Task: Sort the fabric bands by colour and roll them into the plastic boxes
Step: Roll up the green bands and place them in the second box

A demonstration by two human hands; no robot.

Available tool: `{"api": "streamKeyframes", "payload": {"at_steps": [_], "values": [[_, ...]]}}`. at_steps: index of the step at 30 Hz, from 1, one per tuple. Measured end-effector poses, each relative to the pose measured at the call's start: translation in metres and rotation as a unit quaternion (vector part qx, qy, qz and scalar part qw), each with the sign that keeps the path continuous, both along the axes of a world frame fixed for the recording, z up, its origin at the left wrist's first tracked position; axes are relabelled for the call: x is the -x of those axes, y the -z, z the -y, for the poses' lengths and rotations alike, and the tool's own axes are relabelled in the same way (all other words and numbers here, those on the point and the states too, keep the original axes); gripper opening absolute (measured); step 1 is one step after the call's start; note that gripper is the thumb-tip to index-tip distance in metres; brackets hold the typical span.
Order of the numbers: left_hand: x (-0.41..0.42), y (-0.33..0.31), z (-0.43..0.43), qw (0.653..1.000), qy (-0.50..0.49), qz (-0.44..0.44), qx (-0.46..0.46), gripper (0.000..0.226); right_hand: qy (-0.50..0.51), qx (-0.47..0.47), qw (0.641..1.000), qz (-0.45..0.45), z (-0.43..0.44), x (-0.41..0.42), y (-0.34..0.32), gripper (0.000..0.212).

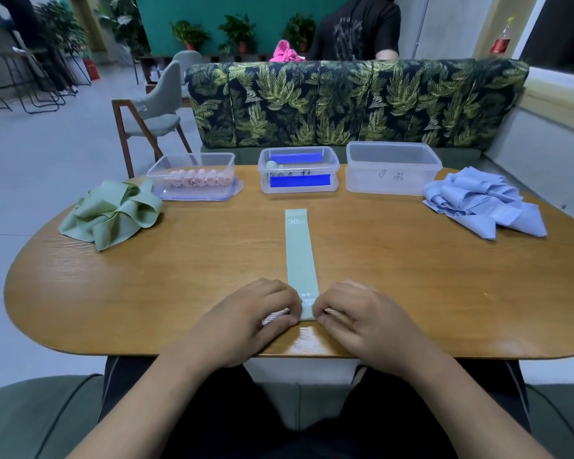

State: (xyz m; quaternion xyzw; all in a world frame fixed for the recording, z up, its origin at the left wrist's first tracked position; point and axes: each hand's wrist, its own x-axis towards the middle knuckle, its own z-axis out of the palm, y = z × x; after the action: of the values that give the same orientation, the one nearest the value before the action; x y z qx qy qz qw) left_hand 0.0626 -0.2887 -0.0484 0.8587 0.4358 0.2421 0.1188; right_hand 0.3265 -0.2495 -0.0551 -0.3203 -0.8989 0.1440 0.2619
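Green band (300, 256) lies flat and straight on the wooden table (411, 276), running from the near edge toward the middle box, with "30" printed at its far end.

Containers, all at the far side of the table:
- Left box (156, 180): clear plastic, standing on its lid, holds a row of pink rolls (198, 180) packed side by side.
- Middle box (335, 160): clear plastic with blue strips on its walls and a handwritten label, holds a couple of pale green rolls (274, 165) at its left end.
- Right box (393, 154): clear plastic, handwritten marks on the front wall.

Loose stock: a heap of green bands (113, 213) just left of the left box; a heap of blue bands (484, 203) just right of the right box.

Hands: the left hand (246, 323) and right hand (362, 323) sit on either side of the band's near end, knuckles up, fingers curled. Each pinches the band's end against the table. The forearms reach in from the near edge.
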Motion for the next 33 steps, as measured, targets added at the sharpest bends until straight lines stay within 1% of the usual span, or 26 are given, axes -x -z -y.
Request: {"api": "streamKeyframes", "payload": {"at_steps": [6,14,23,29,33], "values": [[0.001,0.003,-0.001,1.000,0.001,-0.002,-0.008,0.009,-0.002,0.001,1.000,-0.017,0.001,-0.001,0.001,0.005],[0.000,0.005,0.001,0.999,-0.028,-0.024,-0.038,0.017,0.022,-0.023,0.999,-0.002,0.001,0.000,0.004,0.007],[-0.001,0.004,0.002,0.998,-0.032,-0.029,-0.045,0.013,0.019,-0.021,0.999,-0.017,-0.001,0.001,0.006,0.007],[-0.003,0.008,0.006,0.993,-0.061,-0.043,-0.088,0.020,0.034,-0.049,0.998,-0.018,0.001,0.003,0.008,0.012],[-0.003,0.010,0.007,0.989,-0.079,-0.057,-0.112,0.023,0.041,-0.106,0.993,-0.002,0.002,0.003,0.011,0.016]]}}
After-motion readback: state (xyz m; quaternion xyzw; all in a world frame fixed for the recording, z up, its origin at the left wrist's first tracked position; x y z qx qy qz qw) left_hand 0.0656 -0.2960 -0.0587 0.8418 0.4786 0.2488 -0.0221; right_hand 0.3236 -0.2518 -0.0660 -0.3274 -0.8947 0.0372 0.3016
